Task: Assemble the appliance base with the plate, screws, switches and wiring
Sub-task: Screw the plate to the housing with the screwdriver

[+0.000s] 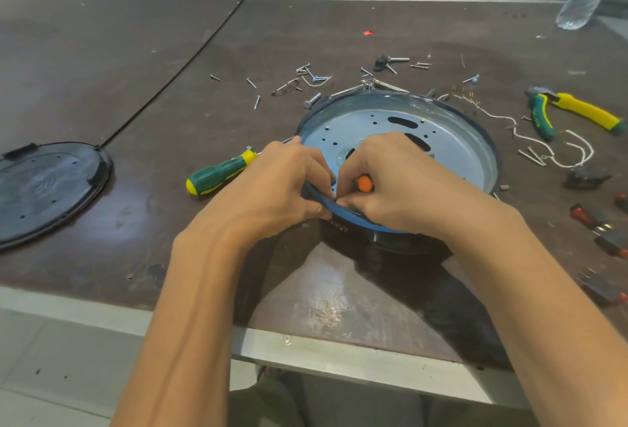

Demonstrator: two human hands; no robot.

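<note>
Trouble sits at the six-o'clock rim of the base [390, 239] — left hand [282, 182] grip pinching its edge, right hand [401, 182] clamped round an orange part [364, 183]. A slip could drop it beneath the plate [452, 154]; loose screws [312, 75] lie at twelve o'clock.

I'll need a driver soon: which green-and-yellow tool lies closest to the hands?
The screwdriver, lying just beside the left hand; the pliers, in the same colours, lie farther off to the right, beyond the base.

Brown table [170, 70] carries the appliance base [489, 151]: black cover [44, 188] well left of it, screwdriver [217, 173] just left, screws [306, 76] behind, pliers [577, 108], wire [530, 138] and switches [586, 217] right
</note>
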